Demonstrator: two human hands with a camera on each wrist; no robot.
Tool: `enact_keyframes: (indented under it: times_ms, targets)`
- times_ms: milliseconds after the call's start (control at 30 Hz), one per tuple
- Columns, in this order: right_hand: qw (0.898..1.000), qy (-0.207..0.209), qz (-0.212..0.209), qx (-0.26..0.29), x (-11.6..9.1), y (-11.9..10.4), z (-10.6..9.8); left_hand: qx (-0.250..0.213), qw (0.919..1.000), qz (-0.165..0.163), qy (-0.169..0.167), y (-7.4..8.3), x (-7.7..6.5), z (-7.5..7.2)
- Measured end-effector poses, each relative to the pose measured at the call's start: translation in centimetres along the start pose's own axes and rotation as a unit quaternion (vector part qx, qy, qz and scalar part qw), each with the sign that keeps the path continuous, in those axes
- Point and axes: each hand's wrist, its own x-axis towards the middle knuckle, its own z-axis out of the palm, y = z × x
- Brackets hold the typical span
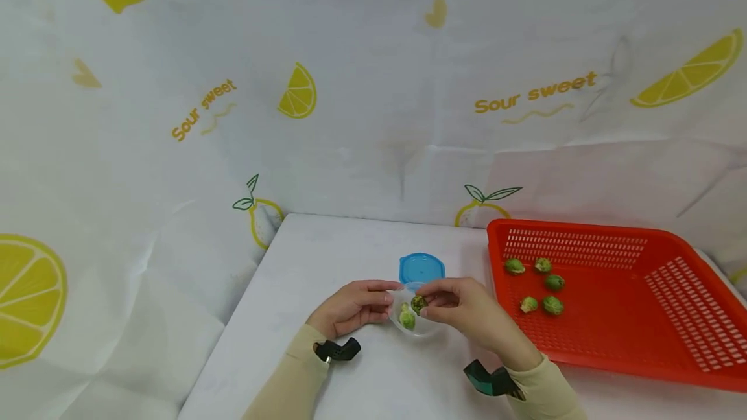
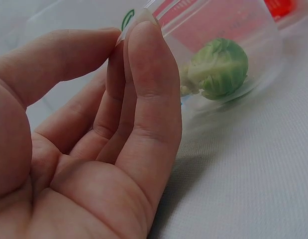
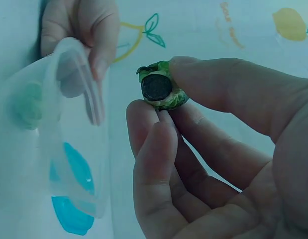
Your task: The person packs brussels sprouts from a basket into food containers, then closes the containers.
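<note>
A translucent plastic tub stands on the white table, its rim pinched between the thumb and fingers of my left hand. Inside it lies a pale green Brussels sprout, seen through the wall in the left wrist view. With thumb and fingertips my right hand pinches another Brussels sprout; its dark, round stem end faces the right wrist camera. In the head view this held sprout appears over the tub's opening, while the right wrist view has it beside the rim.
Just behind the tub lies a blue lid. To the right is a red perforated basket with several Brussels sprouts near its left side. A white cloth printed with lemons hangs behind the table.
</note>
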Motion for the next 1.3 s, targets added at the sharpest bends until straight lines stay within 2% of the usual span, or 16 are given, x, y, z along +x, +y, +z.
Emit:
enact_keyframes:
  times_ms: [233, 367, 600, 1300]
  targets:
    - [0.998, 0.028, 0.02, -0.057, 0.3, 0.7, 1.1, -0.004, 1.0, -0.006, -0.001, 0.0, 0.2, 0.0]
    - [0.997, 0.032, 0.025, -0.071, 0.3, 0.6, 1.4, -0.003, 1.0, -0.005, -0.004, 0.1, 0.1, 0.1]
    - [0.995, 0.025, 0.039, -0.083, 0.3, 1.1, 1.7, -0.007, 0.9998, -0.005, -0.016, -0.1, 0.1, -0.1]
    - [0.995, 0.007, 0.021, -0.092, 0.4, 1.2, 1.9, -0.005, 0.9999, -0.003, -0.012, 0.0, 0.2, -0.3]
